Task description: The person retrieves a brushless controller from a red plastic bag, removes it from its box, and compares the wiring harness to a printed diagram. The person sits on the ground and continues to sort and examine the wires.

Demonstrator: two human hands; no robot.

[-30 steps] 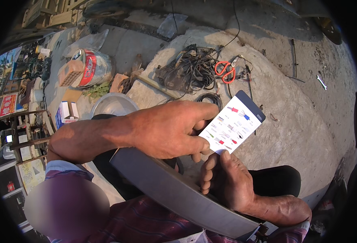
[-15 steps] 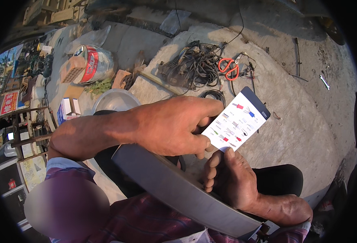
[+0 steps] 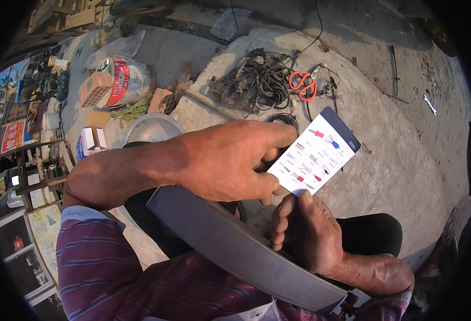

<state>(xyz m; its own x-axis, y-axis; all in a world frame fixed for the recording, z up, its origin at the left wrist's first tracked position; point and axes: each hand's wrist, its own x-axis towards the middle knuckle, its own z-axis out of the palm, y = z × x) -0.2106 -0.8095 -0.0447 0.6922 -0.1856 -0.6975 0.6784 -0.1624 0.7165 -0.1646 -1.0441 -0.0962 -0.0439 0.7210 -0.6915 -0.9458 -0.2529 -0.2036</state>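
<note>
Card (image 3: pixel 315 152): up between both hands, over the near side of the slab (image 3: pixel 390 182), its printed face showing and its long sides slanting up to the right; white with a dark band at the top end, rows of small coloured pictures of plugs and wires.
Left hand (image 3: pixel 227 160): pinches the card's left edge between thumb and fingers, the back of the hand uppermost.
Right hand (image 3: pixel 318 235): fingers curled, thumb tip at the card's lower end — whether a finger presses from behind, I cannot tell.
Holding: best done by the rims, so no thumb covers a picture; a light pinch should be enough, with the lower end steadied and the face angled out of glare.
Card stock: looks thin, smooth and fairly stiff, with rounded top corners; a hard squeeze could bow it.
Panel (image 3: pixel 235 241): across the lap, grey and smooth, its long edge appearing curved — perhaps partly from the lens.
Slab: pale, rough, uneven stone or concrete.
Cables (image 3: pixel 257 80): dark, thin, heaped in a loose tangle on the slab.
Scissors (image 3: pixel 306 85): orange looped handles, just beside the cables.
Spanner (image 3: pixel 430 105): shiny metal, on gritty ground to the right.
</note>
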